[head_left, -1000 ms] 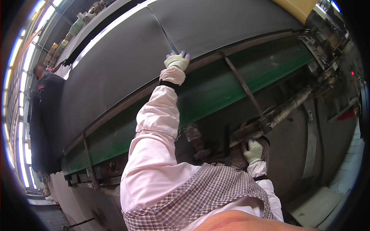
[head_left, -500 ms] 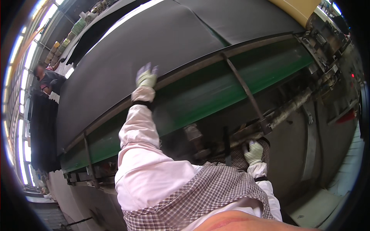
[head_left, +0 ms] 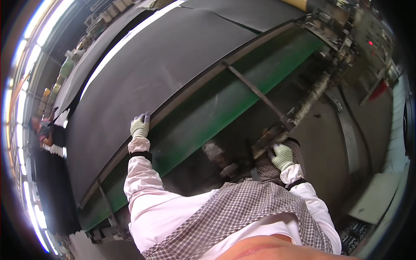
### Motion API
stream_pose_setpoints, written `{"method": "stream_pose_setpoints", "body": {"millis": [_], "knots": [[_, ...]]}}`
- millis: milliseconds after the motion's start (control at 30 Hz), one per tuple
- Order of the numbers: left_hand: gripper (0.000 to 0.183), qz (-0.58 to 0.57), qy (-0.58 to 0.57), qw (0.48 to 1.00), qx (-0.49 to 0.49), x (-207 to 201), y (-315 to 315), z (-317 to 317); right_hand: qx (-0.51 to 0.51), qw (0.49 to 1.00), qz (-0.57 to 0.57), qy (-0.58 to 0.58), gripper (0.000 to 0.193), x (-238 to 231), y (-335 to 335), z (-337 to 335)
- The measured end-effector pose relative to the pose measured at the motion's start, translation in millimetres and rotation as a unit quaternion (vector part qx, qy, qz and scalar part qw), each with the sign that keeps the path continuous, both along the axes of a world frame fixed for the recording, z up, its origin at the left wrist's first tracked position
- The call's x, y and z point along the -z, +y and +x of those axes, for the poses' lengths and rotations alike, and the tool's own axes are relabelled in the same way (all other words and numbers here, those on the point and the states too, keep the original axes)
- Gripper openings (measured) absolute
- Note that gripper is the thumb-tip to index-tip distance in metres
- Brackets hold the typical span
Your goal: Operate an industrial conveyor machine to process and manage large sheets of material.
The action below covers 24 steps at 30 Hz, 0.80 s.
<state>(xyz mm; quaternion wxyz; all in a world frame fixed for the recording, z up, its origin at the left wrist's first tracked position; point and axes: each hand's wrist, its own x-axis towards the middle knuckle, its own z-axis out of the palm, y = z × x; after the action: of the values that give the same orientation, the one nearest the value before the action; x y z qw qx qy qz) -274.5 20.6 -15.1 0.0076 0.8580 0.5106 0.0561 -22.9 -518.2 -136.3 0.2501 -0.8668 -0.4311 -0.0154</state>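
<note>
My left hand (head_left: 139, 126), in a striped pale glove with greyish fingertips, rests at the near edge of a wide dark grey sheet (head_left: 160, 69). Its fingers lie on the sheet, slightly bent and a little apart, with nothing held. The sheet covers a long table with a metal edge rail, and a green belt (head_left: 208, 117) runs below it. Lower down, my right hand (head_left: 282, 157), gloved alike, is beside my checked apron (head_left: 234, 208) near the end of a machine bar. Its fingers look loosely parted, and I make out nothing in them.
A slanting metal bar (head_left: 255, 92) crosses the green belt. Machine parts and a control panel with a red light (head_left: 370, 43) stand at the right. At the far left a person (head_left: 50, 132) works beside hanging black sheets (head_left: 52, 186). Several rolls line the far side.
My left hand has drawn back from farther over the sheet to its near edge, lower and left. My right hand stays near the machine bar. The whole view has turned somewhat.
</note>
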Motion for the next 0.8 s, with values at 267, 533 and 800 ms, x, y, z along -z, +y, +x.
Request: {"method": "stream_pose_setpoints", "body": {"millis": [267, 533, 800], "knots": [[0.064, -0.008, 0.025, 0.996, 0.079, -22, -44, 109, -0.007, 0.999, -0.019, 0.045, 0.024, -10, -3, 0], [0.066, -0.026, 0.076, 0.986, 0.147, -33, -67, 215, -0.014, 0.998, -0.025, 0.060, 0.025, -15, -2, 0], [0.076, -0.066, 0.111, 0.972, 0.195, -35, -86, 330, -0.025, 0.996, -0.014, 0.082, 0.024, -12, -4, 4]]}}
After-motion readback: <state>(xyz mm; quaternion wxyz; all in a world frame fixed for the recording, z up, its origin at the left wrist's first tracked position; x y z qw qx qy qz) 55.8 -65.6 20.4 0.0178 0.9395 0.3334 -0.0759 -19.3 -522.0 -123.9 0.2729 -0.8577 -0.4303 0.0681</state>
